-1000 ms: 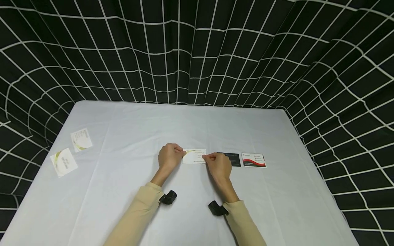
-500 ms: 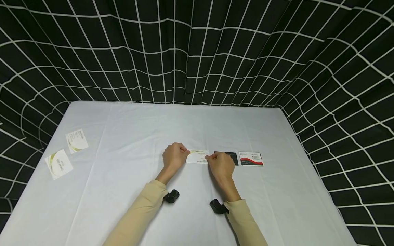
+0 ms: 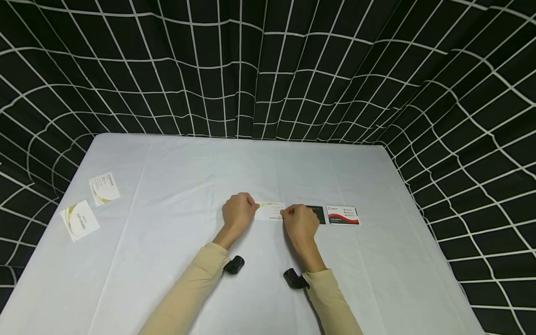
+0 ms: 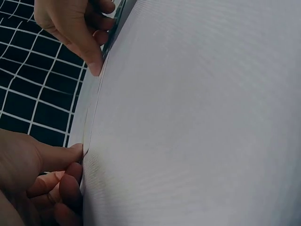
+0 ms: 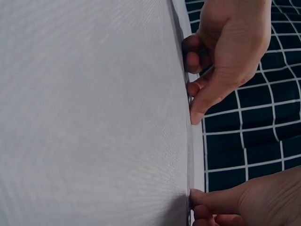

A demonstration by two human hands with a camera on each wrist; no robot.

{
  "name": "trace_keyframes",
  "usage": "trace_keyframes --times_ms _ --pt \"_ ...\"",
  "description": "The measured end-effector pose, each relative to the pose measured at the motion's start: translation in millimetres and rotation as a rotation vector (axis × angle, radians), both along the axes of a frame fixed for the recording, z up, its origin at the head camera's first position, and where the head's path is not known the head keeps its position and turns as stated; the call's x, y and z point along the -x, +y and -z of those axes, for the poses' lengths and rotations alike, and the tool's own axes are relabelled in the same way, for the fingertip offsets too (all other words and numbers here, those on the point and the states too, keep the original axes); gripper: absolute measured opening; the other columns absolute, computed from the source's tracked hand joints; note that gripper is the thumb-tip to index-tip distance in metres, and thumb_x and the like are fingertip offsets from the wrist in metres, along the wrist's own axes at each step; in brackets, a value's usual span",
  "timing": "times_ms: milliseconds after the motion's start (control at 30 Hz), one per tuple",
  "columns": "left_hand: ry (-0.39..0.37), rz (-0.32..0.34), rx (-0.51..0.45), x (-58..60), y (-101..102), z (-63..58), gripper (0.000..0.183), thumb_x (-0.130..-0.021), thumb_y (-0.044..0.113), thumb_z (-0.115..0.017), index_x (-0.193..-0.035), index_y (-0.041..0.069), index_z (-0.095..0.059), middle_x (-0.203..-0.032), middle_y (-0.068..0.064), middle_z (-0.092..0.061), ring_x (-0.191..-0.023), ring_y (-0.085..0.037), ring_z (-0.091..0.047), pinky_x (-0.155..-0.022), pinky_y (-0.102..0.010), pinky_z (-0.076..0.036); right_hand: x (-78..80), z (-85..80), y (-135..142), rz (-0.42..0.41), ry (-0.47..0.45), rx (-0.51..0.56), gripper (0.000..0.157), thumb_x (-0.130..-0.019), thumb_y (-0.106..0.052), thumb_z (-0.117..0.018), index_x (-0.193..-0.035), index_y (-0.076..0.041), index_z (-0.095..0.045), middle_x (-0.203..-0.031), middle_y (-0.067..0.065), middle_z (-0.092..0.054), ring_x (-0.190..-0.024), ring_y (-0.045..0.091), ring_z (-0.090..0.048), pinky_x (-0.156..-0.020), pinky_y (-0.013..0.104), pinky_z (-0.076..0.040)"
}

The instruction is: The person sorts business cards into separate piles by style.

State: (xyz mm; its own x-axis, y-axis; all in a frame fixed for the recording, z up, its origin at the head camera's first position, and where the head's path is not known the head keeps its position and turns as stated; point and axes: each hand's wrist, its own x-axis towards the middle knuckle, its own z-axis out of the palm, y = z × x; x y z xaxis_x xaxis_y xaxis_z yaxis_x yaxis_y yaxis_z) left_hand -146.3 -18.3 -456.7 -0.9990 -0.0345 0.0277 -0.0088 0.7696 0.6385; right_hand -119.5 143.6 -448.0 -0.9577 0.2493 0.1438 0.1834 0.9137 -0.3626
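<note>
A white business card [image 3: 268, 213] with a gold curve lies on the white table between my two hands, its printing turned away from me. My left hand [image 3: 239, 214] pinches its left end, and the thumb tip shows at the card's edge in the left wrist view. At the right end, my right hand [image 3: 300, 224] holds the card between thumb and curled fingers. This hand partly covers a black business card [image 3: 319, 214]. Right beside that lies a white business card with a red and black wave [image 3: 343, 216].
Two more white-and-gold business cards lie apart at the table's left side, a nearer card [image 3: 80, 221] and a farther card [image 3: 104, 188], both turned at an angle. A dark curtain with a white grid [image 3: 234, 79] stands behind the white-covered table [image 3: 176, 163].
Both hands have shifted the white-and-gold card slightly to the right, closer to the black card. The left hand has moved a little more than the right. The other cards stay in place.
</note>
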Motion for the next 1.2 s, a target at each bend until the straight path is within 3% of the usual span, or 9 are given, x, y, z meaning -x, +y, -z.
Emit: trace_keyframes --times_ms 367,500,667,800,1000,1200 --pt "-0.029 -0.005 0.007 1.5 -16.5 -0.5 0.017 -0.076 0.023 -0.071 -0.064 0.013 -0.063 -0.061 0.000 -0.061 -0.048 -0.013 -0.052 -0.044 -0.028 -0.038 3.0 4.0 -12.8 -0.023 0.027 0.087 0.014 -0.074 -0.026 -0.072 -0.063 -0.018 -0.069 -0.054 -0.006 -0.059 -0.048 0.015 -0.052 -0.040 0.030 -0.036" --pt "-0.059 0.014 -0.042 -1.9 -24.2 -1.2 0.014 -0.079 0.020 -0.068 -0.068 0.012 -0.065 -0.062 0.000 -0.062 -0.050 -0.012 -0.053 -0.044 -0.026 -0.040 3.9 4.6 -15.9 -0.037 0.029 0.069 0.013 -0.074 -0.026 -0.071 -0.064 -0.018 -0.070 -0.056 -0.004 -0.060 -0.050 0.018 -0.056 -0.042 0.033 -0.039" --pt "-0.096 0.094 -0.144 -9.2 -31.9 -5.1 0.008 -0.082 0.016 -0.064 -0.081 0.009 -0.067 -0.068 0.001 -0.061 -0.054 -0.011 -0.053 -0.047 -0.025 -0.041 5.2 3.9 -20.7 -0.059 0.063 0.051 0.012 -0.074 -0.024 -0.071 -0.067 -0.014 -0.070 -0.056 -0.002 -0.060 -0.049 0.017 -0.055 -0.042 0.032 -0.039" --pt "-0.074 0.123 -0.164 -13.2 -38.4 -7.8 0.007 -0.082 0.016 -0.064 -0.085 0.011 -0.067 -0.069 0.003 -0.060 -0.056 -0.010 -0.051 -0.050 -0.026 -0.040 6.6 0.1 -33.8 -0.143 0.057 0.143 0.013 -0.076 -0.023 -0.070 -0.070 -0.012 -0.070 -0.054 -0.003 -0.057 -0.045 0.012 -0.048 -0.041 0.027 -0.035" --pt "0.005 0.124 -0.113 -17.5 -52.1 -8.8 0.008 -0.083 0.019 -0.064 -0.086 0.012 -0.067 -0.070 0.004 -0.061 -0.055 -0.009 -0.050 -0.051 -0.026 -0.040 6.3 -3.7 -60.1 -0.301 -0.036 0.261 0.016 -0.079 -0.025 -0.069 -0.072 -0.011 -0.068 -0.054 -0.004 -0.055 -0.043 0.007 -0.043 -0.042 0.023 -0.034" --pt "0.038 0.064 -0.104 -22.4 -76.2 -12.2 0.008 -0.084 0.016 -0.063 -0.088 0.011 -0.067 -0.072 0.001 -0.063 -0.055 -0.009 -0.052 -0.051 -0.027 -0.042 2.6 -4.0 -87.4 -0.357 -0.059 0.281 0.016 -0.080 -0.026 -0.068 -0.070 -0.014 -0.066 -0.055 -0.006 -0.055 -0.044 0.006 -0.043 -0.043 0.022 -0.035"
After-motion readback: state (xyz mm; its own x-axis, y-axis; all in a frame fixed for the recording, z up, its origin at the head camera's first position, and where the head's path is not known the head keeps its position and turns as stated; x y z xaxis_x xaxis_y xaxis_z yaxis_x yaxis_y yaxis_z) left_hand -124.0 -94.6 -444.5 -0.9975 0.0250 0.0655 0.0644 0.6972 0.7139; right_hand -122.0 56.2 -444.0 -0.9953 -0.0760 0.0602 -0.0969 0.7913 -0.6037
